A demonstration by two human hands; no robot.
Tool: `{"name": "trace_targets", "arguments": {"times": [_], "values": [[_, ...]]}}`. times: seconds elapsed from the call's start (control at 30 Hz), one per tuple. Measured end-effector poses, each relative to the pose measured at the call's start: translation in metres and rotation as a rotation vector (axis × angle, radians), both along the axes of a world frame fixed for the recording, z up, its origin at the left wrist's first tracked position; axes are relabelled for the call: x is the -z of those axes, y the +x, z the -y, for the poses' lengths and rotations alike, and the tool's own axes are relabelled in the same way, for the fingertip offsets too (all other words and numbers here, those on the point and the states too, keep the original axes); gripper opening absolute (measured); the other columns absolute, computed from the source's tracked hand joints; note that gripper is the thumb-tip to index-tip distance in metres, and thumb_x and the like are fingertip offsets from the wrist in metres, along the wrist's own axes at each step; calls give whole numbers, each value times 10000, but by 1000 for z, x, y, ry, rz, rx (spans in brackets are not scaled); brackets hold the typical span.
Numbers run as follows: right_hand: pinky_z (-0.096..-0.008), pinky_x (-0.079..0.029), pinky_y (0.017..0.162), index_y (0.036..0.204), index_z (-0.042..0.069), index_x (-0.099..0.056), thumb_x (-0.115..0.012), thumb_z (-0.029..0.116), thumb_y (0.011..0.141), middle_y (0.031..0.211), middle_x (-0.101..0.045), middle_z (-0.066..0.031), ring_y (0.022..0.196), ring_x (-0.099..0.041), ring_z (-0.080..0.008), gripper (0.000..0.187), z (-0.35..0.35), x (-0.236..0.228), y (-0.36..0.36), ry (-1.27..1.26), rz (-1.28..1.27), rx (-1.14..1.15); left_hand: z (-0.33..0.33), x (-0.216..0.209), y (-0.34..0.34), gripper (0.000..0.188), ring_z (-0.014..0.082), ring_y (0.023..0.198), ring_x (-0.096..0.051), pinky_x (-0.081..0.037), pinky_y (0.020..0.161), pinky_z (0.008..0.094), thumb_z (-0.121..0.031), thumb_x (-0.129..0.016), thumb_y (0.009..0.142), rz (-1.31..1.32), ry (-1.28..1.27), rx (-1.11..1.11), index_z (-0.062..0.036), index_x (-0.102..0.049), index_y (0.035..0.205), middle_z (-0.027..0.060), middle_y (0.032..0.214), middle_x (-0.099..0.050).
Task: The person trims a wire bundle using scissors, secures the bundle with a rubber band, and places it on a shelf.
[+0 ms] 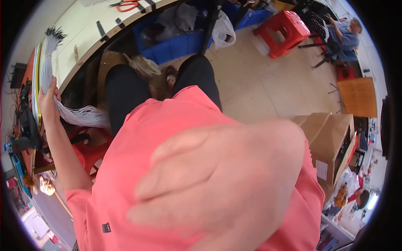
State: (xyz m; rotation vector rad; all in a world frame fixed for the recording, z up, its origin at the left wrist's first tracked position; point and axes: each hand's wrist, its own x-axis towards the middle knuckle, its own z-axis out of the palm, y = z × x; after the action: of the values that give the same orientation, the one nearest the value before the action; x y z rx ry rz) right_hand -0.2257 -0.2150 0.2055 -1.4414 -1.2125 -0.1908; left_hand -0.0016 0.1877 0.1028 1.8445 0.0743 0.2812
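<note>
We are gripping a white cable bundle (82, 116) in our left hand (49, 102), beside the pale surface (83, 27).

Its upper length is pointing away from us, its lower length bending toward our left thigh (122, 90); our blurred right hand (226, 175) is hovering well rightward, fingers pointing left, palm hidden, so we cannot tell whether it is holding anything.

Smooth, plastic-looking strands make up a white wire bundle (47, 65); the pale table (81, 29) is smooth-topped, the coral shirt (171, 117) matt cloth. Glossy plastic forms the red stool (294, 24), crinkled plastic the bag (223, 31), matt cardboard the box (320, 129), smooth tile the floor (251, 88).
</note>
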Motion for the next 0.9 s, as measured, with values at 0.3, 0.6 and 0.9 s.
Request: {"name": "trace_targets", "arguments": {"times": [0.3,0.6,0.9], "values": [[-313,-498,616,1007,-24,-591,-581,87,816,939,-632,-201,755,-622,-252,221,7,-4,6,38,-61,-17,13,40,36,206,97,494,-442,-340,475,231,-177,-699,794,-51,-155,37,-54,-556,878,-14,602,-460],[-324,-500,596,1022,-37,-575,-583,92,825,964,-629,-210,732,-625,-267,235,10,10,23,28,-75,-101,7,44,32,249,96,488,-453,-346,450,227,-208,-706,779,-74,-177,-30,-41,-576,912,-13,607,-477],[-299,-491,680,1022,-8,-627,-621,-18,719,904,-658,-152,776,-648,-248,304,29,30,19,-111,-231,222,14,42,35,228,98,461,-438,-342,437,237,-225,-700,773,-150,-136,-66,-55,-570,851,-4,582,-480]]}}
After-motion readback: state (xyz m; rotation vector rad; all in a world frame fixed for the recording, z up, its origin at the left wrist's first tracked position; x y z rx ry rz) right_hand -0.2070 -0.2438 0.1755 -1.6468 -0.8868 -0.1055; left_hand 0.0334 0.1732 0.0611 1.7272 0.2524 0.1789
